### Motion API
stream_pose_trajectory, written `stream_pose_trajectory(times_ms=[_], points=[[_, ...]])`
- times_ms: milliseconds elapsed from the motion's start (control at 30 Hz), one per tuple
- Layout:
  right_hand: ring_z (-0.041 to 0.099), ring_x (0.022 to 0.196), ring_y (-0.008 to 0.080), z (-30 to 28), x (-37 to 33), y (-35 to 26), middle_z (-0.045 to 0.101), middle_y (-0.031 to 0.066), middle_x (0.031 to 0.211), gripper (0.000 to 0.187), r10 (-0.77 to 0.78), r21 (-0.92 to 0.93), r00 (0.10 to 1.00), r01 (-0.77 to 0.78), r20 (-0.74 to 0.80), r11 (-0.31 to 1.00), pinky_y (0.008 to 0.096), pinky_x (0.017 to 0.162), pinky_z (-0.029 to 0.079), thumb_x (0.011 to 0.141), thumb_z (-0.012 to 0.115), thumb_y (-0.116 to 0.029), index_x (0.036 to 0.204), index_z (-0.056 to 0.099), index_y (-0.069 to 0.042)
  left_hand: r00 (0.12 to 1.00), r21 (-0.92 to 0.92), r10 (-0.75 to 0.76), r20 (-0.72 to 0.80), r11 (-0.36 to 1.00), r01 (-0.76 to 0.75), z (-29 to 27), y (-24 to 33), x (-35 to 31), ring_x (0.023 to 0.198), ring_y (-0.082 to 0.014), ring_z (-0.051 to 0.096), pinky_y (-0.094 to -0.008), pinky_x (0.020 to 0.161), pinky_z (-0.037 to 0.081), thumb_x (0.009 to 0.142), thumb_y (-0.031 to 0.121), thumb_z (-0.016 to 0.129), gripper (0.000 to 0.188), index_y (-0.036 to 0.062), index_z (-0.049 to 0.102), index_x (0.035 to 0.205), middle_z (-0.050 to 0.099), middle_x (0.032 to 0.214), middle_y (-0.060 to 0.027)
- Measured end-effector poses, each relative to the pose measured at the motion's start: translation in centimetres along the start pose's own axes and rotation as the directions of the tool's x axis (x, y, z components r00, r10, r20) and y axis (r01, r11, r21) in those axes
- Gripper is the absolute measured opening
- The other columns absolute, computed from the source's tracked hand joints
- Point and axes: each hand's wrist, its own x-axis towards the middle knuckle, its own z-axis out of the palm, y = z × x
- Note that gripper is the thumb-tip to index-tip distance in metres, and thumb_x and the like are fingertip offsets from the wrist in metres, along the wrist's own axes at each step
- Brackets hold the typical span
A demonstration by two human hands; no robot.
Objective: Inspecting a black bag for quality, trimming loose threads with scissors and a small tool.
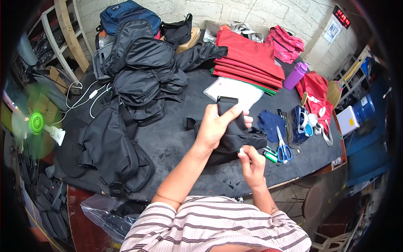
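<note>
My left hand (214,126) is closed around the upper part of a black fabric bag (232,140), thumb on top and fingertips showing on its right side. A flat black buckle (228,100) on a strap sticks up beyond the thumb. Curled at the bag's lower right edge is my right hand (253,164), its thumb and finger pinched together. Whatever sits in that pinch is too small to make out. Just right of it lie a green cylinder (270,156), perhaps a thread spool, and blue-handled scissors (284,149).
Black bags (145,80) crowd the table's left side. Folded red fabric (247,59) is stacked at the back, near a purple bottle (296,75). A dark blue cloth (270,124) and a blue container (299,124) stand right. A green fan (37,122) spins at far left.
</note>
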Motion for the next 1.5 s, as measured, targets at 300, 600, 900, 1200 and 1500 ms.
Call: stream_pose_trajectory(times_ms=[300,600,900,1200,1500], points=[[0.03,0.037,0.0078,0.1,-0.9,-1.0,0.036,-0.0034,0.049,0.015,0.363,0.76,0.884,-0.448,0.296,0.472,0.0251,0.04,0.029,0.094,0.048,-0.011,0.083,0.051,-0.001,0.995,0.097,0.089,-0.055,0.992,-0.083,1.3,-1.3,-0.7,0.065,-0.0171,0.065,-0.0287,0.06,0.055,0.09,0.017,0.057,0.024,-0.0069,0.06,0.087,0.065,0.078,-0.012],[0.023,0.04,0.0024,-1.3,0.6,-0.4,0.028,-0.0074,0.051,0.018,0.279,0.741,0.8,-0.598,0.531,0.304,0.0217,0.04,0.021,0.096,0.044,-0.019,0.087,0.048,-0.003,0.975,0.046,0.177,-0.133,0.984,-0.172,1.1,-0.4,-0.2,0.067,-0.0133,0.062,-0.0258,0.062,0.051,0.09,0.015,0.056,0.019,-0.004,0.061,0.09,0.065,0.078,-0.009],[0.047,0.046,0.0168,-7.6,3.7,-3.0,0.049,0.0104,0.056,0.008,0.251,-0.27,0.94,-0.185,0.232,0.945,0.0293,0.047,0.037,0.082,0.061,-0.009,0.081,0.059,-0.001,0.957,0.904,0.063,0.283,0.316,-0.288,3.5,1.9,6.6,0.093,-0.0332,0.052,-0.0384,0.082,0.042,0.081,0.028,0.056,0.034,-0.0035,0.058,0.094,0.056,0.097,-0.0231],[0.04,0.05,0.0042,-1.2,3.6,5.8,0.046,-0.0027,0.055,0.01,0.199,0.23,0.976,-0.176,-0.083,0.957,0.0203,0.046,0.032,0.088,0.055,-0.008,0.089,0.062,-0.001,0.878,0.702,0.131,0.461,0.552,-0.451,5.7,3.9,6.5,0.062,-0.0059,0.053,-0.0242,0.057,0.044,0.084,0.025,0.063,0.03,-0.0045,0.064,0.08,0.059,0.063,-0.0067],[0.025,0.044,0.0023,-1.9,0.9,10.9,0.036,-0.0058,0.052,0.028,0.258,0.787,0.965,-0.13,-0.038,0.603,0.0205,0.046,0.023,0.091,0.056,-0.025,0.082,0.056,0.002,0.953,0.616,-0.298,-0.054,0.742,0.266,-5.9,3.5,6.2,0.076,-0.0075,0.05,-0.0234,0.071,0.038,0.088,0.054,0.05,0.05,0.006,0.064,0.082,0.06,0.081,-0.0003]])
